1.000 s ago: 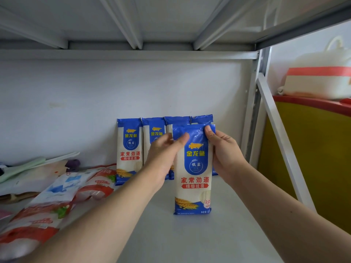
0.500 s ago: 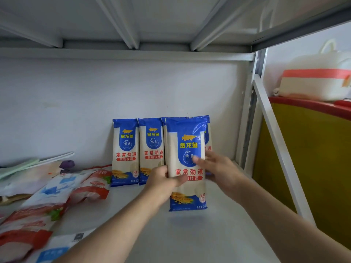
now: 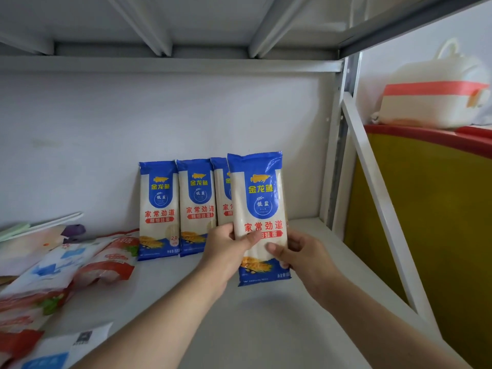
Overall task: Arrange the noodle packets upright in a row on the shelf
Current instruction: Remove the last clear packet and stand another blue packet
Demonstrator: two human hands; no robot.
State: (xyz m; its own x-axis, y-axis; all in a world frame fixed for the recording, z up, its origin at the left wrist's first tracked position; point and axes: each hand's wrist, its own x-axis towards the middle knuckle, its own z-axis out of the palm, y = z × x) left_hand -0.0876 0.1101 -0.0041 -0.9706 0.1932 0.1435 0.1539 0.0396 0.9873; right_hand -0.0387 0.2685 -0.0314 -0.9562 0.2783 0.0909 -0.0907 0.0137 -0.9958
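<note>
While both hands grasp it at centre frame, the front noodle packet (image 3: 257,209) stands upright in the head view, its lower edge at or just above the shelf (image 3: 266,323); contact cannot be told.

Left hand (image 3: 226,251): fingers curled round the packet's left edge, thumb pressed across its front.

Right hand (image 3: 300,255): fingers wrapped behind the right edge, thumb on the front low down.

Behind, left of centre: three more noodle packets (image 3: 159,209) upright in a row against the white back wall (image 3: 133,129), the rightmost partly hidden by the held one.

Lower left of frame: red-and-white bags (image 3: 106,262) lying flat.

Upper right, beyond the shelf frame: a white container with a red band (image 3: 431,102) on a yellow surface (image 3: 439,235).
</note>
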